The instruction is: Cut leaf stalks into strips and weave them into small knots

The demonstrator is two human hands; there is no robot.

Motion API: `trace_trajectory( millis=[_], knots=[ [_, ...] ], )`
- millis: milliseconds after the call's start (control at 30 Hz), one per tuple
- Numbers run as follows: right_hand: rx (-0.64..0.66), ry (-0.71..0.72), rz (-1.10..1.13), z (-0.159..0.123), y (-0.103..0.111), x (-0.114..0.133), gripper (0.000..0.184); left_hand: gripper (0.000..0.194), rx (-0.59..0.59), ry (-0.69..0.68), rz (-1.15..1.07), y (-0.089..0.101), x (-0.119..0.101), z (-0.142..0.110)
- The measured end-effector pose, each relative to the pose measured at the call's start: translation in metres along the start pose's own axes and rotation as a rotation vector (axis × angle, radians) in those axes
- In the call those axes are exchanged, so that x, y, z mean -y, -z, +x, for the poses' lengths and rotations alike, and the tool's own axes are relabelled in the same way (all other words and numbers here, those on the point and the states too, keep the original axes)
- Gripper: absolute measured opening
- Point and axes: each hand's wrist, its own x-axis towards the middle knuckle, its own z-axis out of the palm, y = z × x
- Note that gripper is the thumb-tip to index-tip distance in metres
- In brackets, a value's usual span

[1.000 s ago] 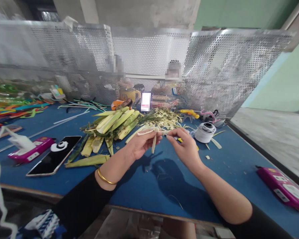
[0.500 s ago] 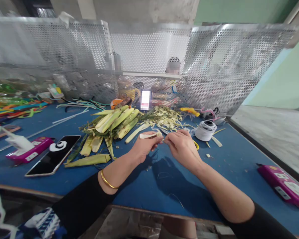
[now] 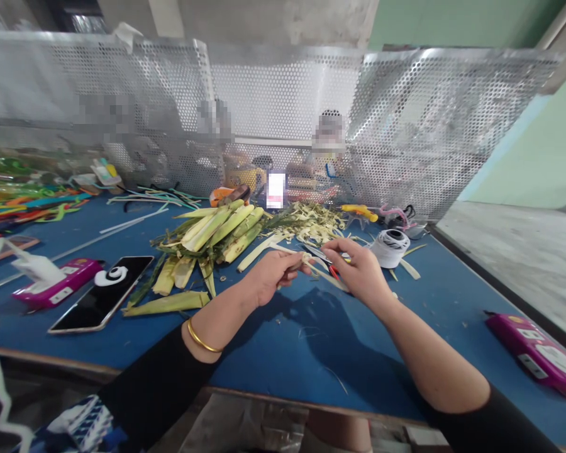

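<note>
My left hand (image 3: 280,274) is closed in a pinch on a pale corn husk strip (image 3: 330,281), knotted or folded at the fingertips. One end of the strip slants down to the right, under my right hand. My right hand (image 3: 361,270) is just right of it, fingers loosely curled with thumb and forefinger apart; nothing shows between them. Behind the hands, partly hidden, lies a tool with grey blades and a red part (image 3: 334,272), seemingly scissors. A pile of green-yellow corn husks (image 3: 219,233) lies left of my left hand.
Husk scraps (image 3: 316,223) are heaped behind the hands. A spool of white thread (image 3: 390,248) stands to the right. A dark phone (image 3: 104,296) and a magenta power strip (image 3: 59,283) lie left, another magenta power strip (image 3: 535,352) right. A perforated metal screen (image 3: 283,94) closes the back.
The strip's free end has swung from the left side over to the right. My right hand met my left fingertips half a second ago and has since drawn back a little to the right.
</note>
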Motion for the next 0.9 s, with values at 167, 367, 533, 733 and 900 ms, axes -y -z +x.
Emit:
trace_trajectory(
  millis=[167, 367, 533, 733, 900],
  knots=[
    [0.137, -0.131, 0.253, 0.001, -0.004, -0.001, 0.023, 0.035, 0.094, 0.017, 0.125, -0.005, 0.002, -0.006],
    [0.356, -0.354, 0.524, -0.005, -0.008, 0.004, 0.022, 0.035, 0.155, 0.043, 0.266, -0.012, 0.011, -0.008],
    [0.275, -0.394, 0.62, -0.008, -0.014, 0.004, 0.022, 0.034, 0.212, 0.026, 0.301, -0.018, 0.007, -0.013],
    [0.199, -0.398, 0.618, -0.01, -0.022, 0.003, 0.025, 0.034, 0.246, 0.047, 0.277, -0.017, 0.006, -0.014],
    [0.201, -0.448, 0.649, -0.01, -0.02, 0.005, 0.025, 0.033, 0.167, 0.077, 0.247, -0.018, 0.013, -0.011]
  ],
)
